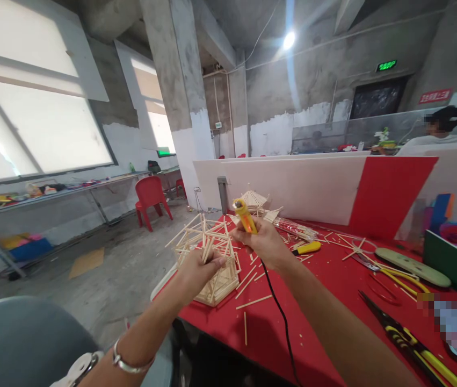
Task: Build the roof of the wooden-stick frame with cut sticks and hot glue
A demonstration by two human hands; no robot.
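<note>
Stick frame point(228, 277) likely light, stiff, fragile; best held by its denser base point(213, 301); left hand point(198, 274) against it, pinch unclear; right hand point(262, 242) wrapped round yellow corded tool point(246, 216).

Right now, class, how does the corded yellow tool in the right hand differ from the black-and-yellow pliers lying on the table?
The corded yellow tool is held up in the right hand; the pliers lie on the red tabletop. A black cord trails from the tool, while the pliers show none. The tool's body is mostly yellow, whereas the pliers mix black and yellow. Both carry yellow.
</note>
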